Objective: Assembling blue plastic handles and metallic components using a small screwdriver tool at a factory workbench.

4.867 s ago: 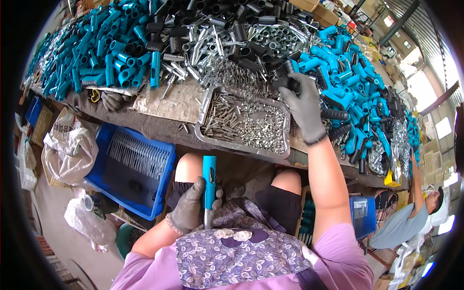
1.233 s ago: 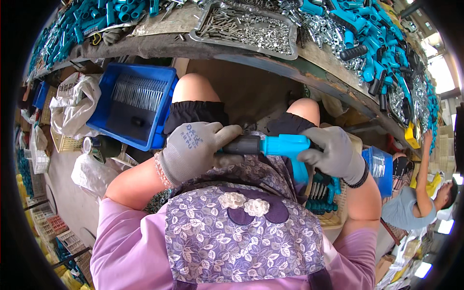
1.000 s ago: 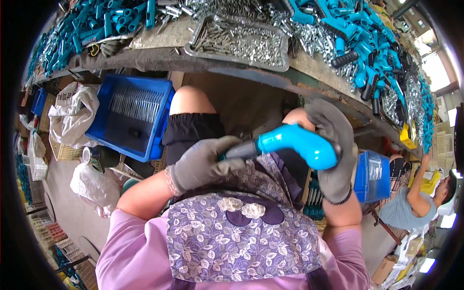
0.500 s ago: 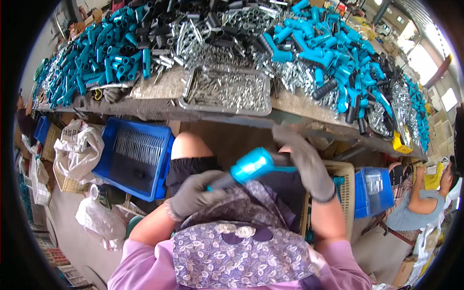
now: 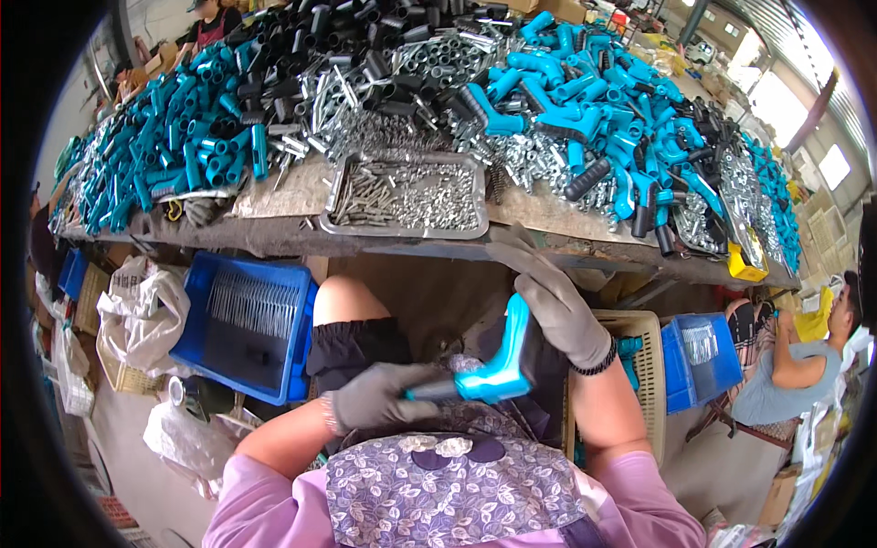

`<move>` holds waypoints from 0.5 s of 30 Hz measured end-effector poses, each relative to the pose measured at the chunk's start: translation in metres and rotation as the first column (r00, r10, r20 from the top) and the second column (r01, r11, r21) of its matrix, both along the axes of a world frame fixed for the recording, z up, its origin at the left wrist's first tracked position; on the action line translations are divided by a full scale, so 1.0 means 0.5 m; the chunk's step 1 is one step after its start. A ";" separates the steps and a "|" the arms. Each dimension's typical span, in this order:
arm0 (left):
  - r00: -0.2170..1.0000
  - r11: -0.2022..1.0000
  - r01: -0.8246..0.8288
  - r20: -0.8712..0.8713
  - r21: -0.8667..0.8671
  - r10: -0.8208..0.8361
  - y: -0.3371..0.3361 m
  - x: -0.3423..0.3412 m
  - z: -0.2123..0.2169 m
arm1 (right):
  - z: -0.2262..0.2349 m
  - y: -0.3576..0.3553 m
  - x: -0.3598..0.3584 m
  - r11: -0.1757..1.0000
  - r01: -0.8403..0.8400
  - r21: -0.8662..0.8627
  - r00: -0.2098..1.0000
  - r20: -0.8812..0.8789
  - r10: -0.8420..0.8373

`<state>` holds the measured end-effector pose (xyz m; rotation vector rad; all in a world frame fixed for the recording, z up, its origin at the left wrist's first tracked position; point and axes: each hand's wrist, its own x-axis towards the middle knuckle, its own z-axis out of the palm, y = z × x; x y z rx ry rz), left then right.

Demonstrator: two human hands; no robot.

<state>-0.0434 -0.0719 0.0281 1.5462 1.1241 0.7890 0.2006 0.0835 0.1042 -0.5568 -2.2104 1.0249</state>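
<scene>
Both gloved hands are on one teal L-shaped handle part [image 5: 493, 370], held low over the lap in the lower middle of the frame. Left hand [image 5: 379, 402] is clenched round the lower end, where a darker stub pokes into the palm; right hand [image 5: 557, 306] rests along the upright leg of the part, fingers stretched rather than curled, so its grip looks light. That's where I'd worry: the part sits between the knees and well below the worktop [image 5: 548, 219], and with only one firm fist on it a twist or push could pop it loose and send it down to the floor, somewhere between the blue crate [image 5: 242, 320] at left centre and the beige basket [image 5: 644, 365] at right centre. Knitted gloves blunt the feel too, so a small piece could slip unnoticed. Just above the hands, the metal tray [image 5: 406, 196] full of screws sits close to the worktop's near edge; a raised elbow or wrist could catch its rim and tip screws onto the legs. Further up, heaps of teal handles [image 5: 594, 82], black grips [image 5: 356, 36] and teal sleeves [image 5: 174, 137] crowd the surface, loosely piled, and any jolt might start a slide. Far right, another person [image 5: 795, 356] sits working, well apart.
</scene>
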 end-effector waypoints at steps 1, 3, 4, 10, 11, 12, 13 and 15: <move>0.991 0.989 -0.109 0.071 -0.097 0.116 -0.001 -0.009 0.001 | 0.001 -0.004 0.006 0.976 -0.020 -0.219 0.999 -0.042 0.011; 0.907 0.969 -0.166 0.357 -0.183 0.223 0.003 -0.023 -0.002 | 0.014 -0.022 0.001 0.911 -0.411 0.022 0.868 -0.297 0.399; 0.925 0.977 -0.120 0.337 -0.177 0.175 0.006 -0.020 -0.008 | 0.016 -0.037 -0.008 0.808 -0.581 0.099 0.735 -0.362 0.573; 0.998 0.999 -0.044 0.041 -0.003 0.044 0.003 0.026 -0.029 | 0.020 -0.001 0.022 0.995 -0.057 -0.077 0.995 -0.081 0.051; 0.946 0.985 -0.152 0.277 -0.086 0.170 0.000 0.014 -0.025 | 0.011 -0.003 0.034 0.995 -0.100 -0.018 0.992 -0.076 0.099; 0.893 0.970 -0.242 0.394 0.014 0.217 0.005 0.013 -0.029 | 0.004 -0.009 0.040 0.949 -0.288 -0.130 0.935 -0.254 0.248; 0.823 0.988 -0.090 0.549 -0.129 0.147 0.007 -0.006 -0.028 | -0.004 -0.022 0.042 0.862 -0.485 -0.150 0.821 -0.417 0.390; 0.927 0.951 -0.082 0.329 -0.299 0.183 0.015 -0.001 -0.050 | -0.010 -0.040 0.037 0.831 -0.490 0.264 0.817 -0.193 0.544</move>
